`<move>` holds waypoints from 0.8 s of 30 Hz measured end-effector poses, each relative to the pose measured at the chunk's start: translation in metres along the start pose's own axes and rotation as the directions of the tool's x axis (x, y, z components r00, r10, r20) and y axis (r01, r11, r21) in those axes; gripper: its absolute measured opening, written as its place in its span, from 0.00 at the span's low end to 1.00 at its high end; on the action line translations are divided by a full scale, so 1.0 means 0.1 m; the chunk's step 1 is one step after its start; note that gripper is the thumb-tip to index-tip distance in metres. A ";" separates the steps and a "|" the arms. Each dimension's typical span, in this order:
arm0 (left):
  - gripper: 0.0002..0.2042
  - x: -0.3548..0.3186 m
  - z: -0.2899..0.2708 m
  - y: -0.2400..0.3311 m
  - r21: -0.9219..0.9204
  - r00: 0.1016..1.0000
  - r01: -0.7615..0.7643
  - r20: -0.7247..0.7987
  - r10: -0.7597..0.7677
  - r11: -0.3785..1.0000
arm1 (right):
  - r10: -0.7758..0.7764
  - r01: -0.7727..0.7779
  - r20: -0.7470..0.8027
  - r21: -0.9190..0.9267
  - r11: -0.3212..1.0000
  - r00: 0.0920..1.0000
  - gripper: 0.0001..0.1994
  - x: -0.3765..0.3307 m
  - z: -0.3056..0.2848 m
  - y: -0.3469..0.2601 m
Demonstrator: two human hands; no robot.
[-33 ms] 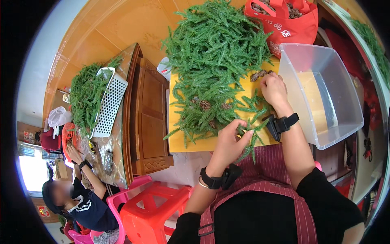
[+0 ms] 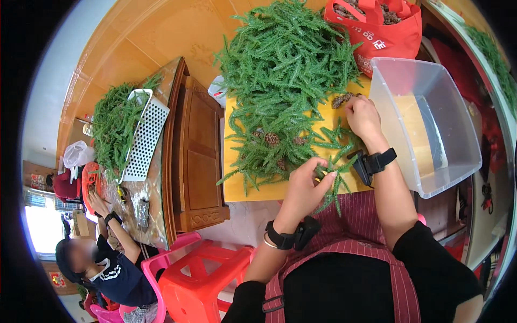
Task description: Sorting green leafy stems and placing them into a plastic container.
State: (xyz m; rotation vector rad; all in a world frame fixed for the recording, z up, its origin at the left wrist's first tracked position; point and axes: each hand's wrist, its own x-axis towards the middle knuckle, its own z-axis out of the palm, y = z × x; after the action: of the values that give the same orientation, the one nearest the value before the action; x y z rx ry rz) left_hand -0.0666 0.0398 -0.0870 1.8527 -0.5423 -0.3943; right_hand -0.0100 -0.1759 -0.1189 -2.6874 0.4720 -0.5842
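A big heap of green pine-like sprigs [image 2: 285, 64] covers the far half of a yellow tabletop [image 2: 237, 177]. My left hand [image 2: 304, 185] pinches a small green sprig [image 2: 335, 185] at the table's near edge. My right hand [image 2: 362, 116] curls its fingers around a brown pine cone [image 2: 340, 100] beside the heap. Two or three more cones [image 2: 272, 139] lie among the nearer sprigs. Both wrists wear black bands.
A clear plastic bin [image 2: 431, 124] stands at my right. A red bag [image 2: 377, 29] of cones sits behind it. To the left are a wooden cabinet [image 2: 199, 156], a white perforated basket [image 2: 145, 134] with more sprigs, a red stool [image 2: 204, 280] and another seated person [image 2: 107, 264].
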 end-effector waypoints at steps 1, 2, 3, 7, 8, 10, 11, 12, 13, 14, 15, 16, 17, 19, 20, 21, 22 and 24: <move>0.10 0.03 0.02 -0.01 0.064 0.996 -0.084 -0.015 0.085 0.994 | -0.001 0.001 0.000 -0.003 1.000 1.000 0.04 0.04 -0.01 0.01; 0.10 0.04 0.03 -0.04 0.064 0.996 -0.082 -0.019 0.084 0.995 | 0.067 -0.070 0.049 0.075 0.995 0.997 0.04 0.07 -0.03 -0.03; 0.12 0.06 0.05 -0.08 0.046 0.995 -0.098 -0.016 0.099 0.994 | 0.130 -0.145 0.104 0.149 0.978 0.986 0.05 0.10 -0.03 -0.05; 0.19 0.09 0.09 0.00 -0.124 0.999 -0.039 0.010 0.040 0.992 | 0.170 -0.186 0.102 0.185 0.965 0.980 0.05 0.22 0.08 0.04; 0.19 0.10 0.10 -0.01 -0.123 0.999 -0.038 0.008 0.039 0.992 | 0.159 -0.169 0.060 0.247 0.954 0.986 0.05 0.24 0.06 0.01; 0.27 0.11 0.11 -0.02 -0.162 0.998 -0.063 0.020 0.067 0.985 | 0.149 -0.148 0.019 0.308 0.940 0.989 0.05 0.28 0.03 -0.04; 0.27 0.11 0.12 -0.01 -0.162 0.998 -0.063 0.022 0.067 0.985 | 0.117 -0.064 -0.089 0.450 0.890 0.989 0.05 0.32 -0.04 -0.08; 0.30 0.11 0.13 0.01 -0.151 0.996 -0.092 0.000 0.093 0.984 | 0.100 0.034 -0.201 0.572 0.820 0.975 0.04 0.35 -0.08 -0.09; 0.32 0.10 0.14 0.04 -0.140 0.993 -0.122 -0.022 0.120 0.983 | 0.103 0.121 -0.284 0.673 0.729 0.953 0.03 0.40 -0.05 -0.06; 0.32 0.09 0.13 0.05 -0.139 0.993 -0.120 -0.025 0.118 0.983 | 0.101 0.122 -0.282 0.675 0.728 0.954 0.03 0.39 -0.11 -0.13; 0.31 0.08 0.12 0.08 -0.135 0.986 -0.164 -0.064 0.156 0.977 | 0.100 0.158 -0.318 0.688 0.708 0.943 0.03 0.36 -0.25 -0.25; 0.31 0.07 0.10 0.09 -0.130 0.976 -0.206 -0.102 0.194 0.970 | 0.099 0.194 -0.355 0.700 0.688 0.930 0.04 0.33 -0.31 -0.32; 0.31 0.06 0.08 0.10 -0.131 0.976 -0.207 -0.101 0.194 0.970 | 0.099 0.193 -0.355 0.699 0.689 0.930 0.04 0.31 -0.32 -0.32; 0.26 0.03 0.02 0.11 -0.036 0.962 -0.264 -0.080 0.261 0.964 | -0.026 0.089 -0.119 0.557 0.826 0.993 0.04 0.29 -0.30 -0.30; 0.20 0.03 0.03 0.13 -0.110 0.958 -0.272 -0.121 0.258 0.956 | -0.112 0.138 -0.087 0.423 0.895 0.990 0.06 0.29 -0.23 -0.28; 0.19 0.02 0.01 0.12 -0.106 0.957 -0.282 -0.096 0.272 0.954 | -0.113 0.141 -0.090 0.422 0.896 0.990 0.06 0.27 -0.19 -0.22; 0.17 0.01 0.00 0.12 -0.103 0.956 -0.291 -0.072 0.285 0.951 | -0.078 0.057 0.097 0.207 0.977 0.992 0.08 0.22 -0.16 -0.17; 0.13 -0.01 -0.03 0.17 -0.124 0.959 -0.282 -0.071 0.275 0.951 | 0.055 -0.046 0.278 -0.039 0.998 0.959 0.11 0.21 -0.08 -0.15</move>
State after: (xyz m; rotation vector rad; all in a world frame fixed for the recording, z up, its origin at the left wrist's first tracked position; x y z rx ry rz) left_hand -0.0692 0.0380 -0.0705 1.6257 -0.7131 -0.1863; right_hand 0.0081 -0.1731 -0.0996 -2.7202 0.4724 -0.1788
